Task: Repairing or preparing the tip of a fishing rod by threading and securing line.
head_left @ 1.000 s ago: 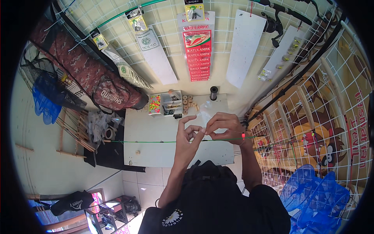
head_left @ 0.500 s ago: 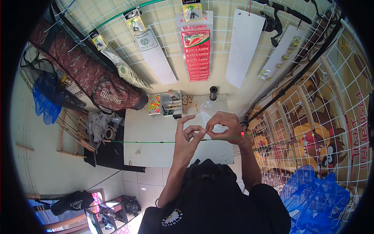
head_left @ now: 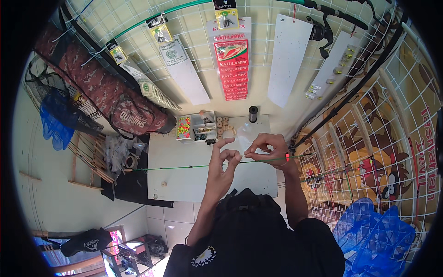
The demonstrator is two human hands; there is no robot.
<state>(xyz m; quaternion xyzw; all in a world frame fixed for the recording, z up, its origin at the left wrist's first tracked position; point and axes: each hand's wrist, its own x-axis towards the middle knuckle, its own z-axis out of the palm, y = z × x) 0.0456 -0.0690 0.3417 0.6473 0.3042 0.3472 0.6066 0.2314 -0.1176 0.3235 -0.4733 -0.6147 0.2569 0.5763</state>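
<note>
Above the white table [head_left: 180,184], a thin green rod [head_left: 184,166] with dark bands stretches from side to side, passing at my hands. My left hand [head_left: 220,166] is on its near left, thumb and a fingertip pinched together, another finger raised. My right hand [head_left: 270,150] faces it with thumb and forefinger pressed together, close to the left fingertips. Whatever lies in either pinch is too fine to make out. A small red bead-like piece [head_left: 287,158] sits by my right wrist, with a faint thin loop of line near it.
A divided white box [head_left: 203,118] with bright beads stands at the table's back, beside several cork rings [head_left: 219,124]. A dark spool [head_left: 253,113] and clear plastic bag [head_left: 244,133] are near. Blue netting [head_left: 374,235] hangs at right, a camouflage rod bag [head_left: 106,87] at left.
My two pinched hands have drawn slightly apart, opening a small gap between the fingertips. The whole view has shifted a little downward.
</note>
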